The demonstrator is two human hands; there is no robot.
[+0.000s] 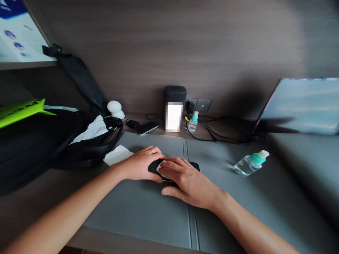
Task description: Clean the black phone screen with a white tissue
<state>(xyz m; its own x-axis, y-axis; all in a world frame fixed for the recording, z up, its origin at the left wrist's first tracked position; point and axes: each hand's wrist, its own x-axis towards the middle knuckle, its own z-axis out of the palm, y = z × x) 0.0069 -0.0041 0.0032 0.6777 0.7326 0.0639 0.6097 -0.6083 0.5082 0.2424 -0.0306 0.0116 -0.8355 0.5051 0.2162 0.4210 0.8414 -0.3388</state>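
A dark phone-like slab (195, 165) lies flat on the grey desk mat (137, 211). My left hand (144, 164), a ring on one finger, grips its left end between thumb and fingers. Under the fingers of my right hand (185, 180) is a white tissue (161, 170), pressed onto the slab's dark face; the thumb sticks out to the left. Both hands cover most of the slab. Just left of my left hand rests a folded white tissue (118, 155). A clear spray bottle with a teal collar (249, 165) stands on the mat to the right.
Along the wall are a small white round-headed device (115, 108), a black key fob (132, 123), a second phone (146, 127), a black speaker-like cylinder (174, 92), a smaller spray bottle (193, 123) and cables (212, 134). A black bag (39, 148) fills the left; a laptop (304, 106) is at right.
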